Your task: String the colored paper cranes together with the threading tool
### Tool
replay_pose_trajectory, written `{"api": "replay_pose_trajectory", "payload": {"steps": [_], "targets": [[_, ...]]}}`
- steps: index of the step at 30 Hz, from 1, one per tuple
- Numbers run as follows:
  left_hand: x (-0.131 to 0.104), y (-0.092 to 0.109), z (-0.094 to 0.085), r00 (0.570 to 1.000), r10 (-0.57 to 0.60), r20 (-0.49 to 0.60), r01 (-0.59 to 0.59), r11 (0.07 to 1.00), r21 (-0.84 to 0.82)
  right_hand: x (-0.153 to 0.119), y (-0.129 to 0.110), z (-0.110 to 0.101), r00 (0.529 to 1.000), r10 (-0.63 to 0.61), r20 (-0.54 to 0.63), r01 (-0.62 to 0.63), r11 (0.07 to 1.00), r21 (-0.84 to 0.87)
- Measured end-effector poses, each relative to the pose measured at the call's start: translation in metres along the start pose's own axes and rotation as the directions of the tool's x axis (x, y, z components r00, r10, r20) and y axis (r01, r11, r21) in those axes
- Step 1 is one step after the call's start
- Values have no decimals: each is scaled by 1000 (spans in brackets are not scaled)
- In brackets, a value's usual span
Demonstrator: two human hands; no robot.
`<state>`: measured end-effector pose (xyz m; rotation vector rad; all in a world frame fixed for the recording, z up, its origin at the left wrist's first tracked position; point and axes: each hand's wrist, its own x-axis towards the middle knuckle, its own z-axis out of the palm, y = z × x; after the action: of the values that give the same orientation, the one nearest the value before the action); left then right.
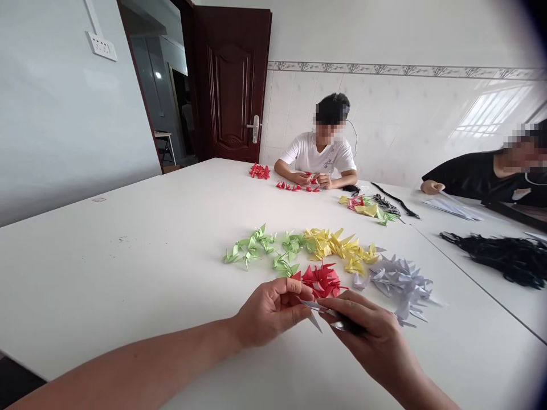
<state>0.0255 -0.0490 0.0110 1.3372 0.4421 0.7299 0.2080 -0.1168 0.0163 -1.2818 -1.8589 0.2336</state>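
Observation:
My left hand (273, 312) pinches a small folded white paper crane (315, 322), whose pointed end juts down between my hands. My right hand (376, 330) is closed around a dark object with shiny metal parts (349, 323); its kind is mostly hidden by my fingers. Its front end is close to the white paper. Just beyond my fingertips lies a heap of red paper cranes (322, 280). Green cranes (250, 247) are spread behind it to the left, yellow cranes (337, 245) behind it, and white cranes (404, 285) to the right.
Across the white table (171, 256), a person in white (318, 151) handles red cranes (297, 187). Another person in black (465, 171) holds white paper sheets (455, 208). Black cords (499, 256) lie at the right, and mixed cranes (367, 209) farther back.

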Motion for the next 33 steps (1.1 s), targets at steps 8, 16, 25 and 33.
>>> {"api": "replay_pose_trajectory", "payload": {"steps": [8, 16, 25, 33], "targets": [[6, 8, -2, 988, -34, -148, 27, 999, -45, 3, -14, -7, 987, 139, 79, -135, 989, -54], [7, 6, -3, 984, -72, -162, 62, 996, -65, 4, -9, -1, 967, 127, 223, -102, 988, -119], [6, 3, -3, 987, -90, -135, 87, 996, -27, 3, -6, 2, 961, 140, 241, -104, 983, -154], [6, 2, -6, 987, -85, -140, 85, 996, -3, 3, -6, 3, 965, 116, 235, -75, 981, -179]]}}
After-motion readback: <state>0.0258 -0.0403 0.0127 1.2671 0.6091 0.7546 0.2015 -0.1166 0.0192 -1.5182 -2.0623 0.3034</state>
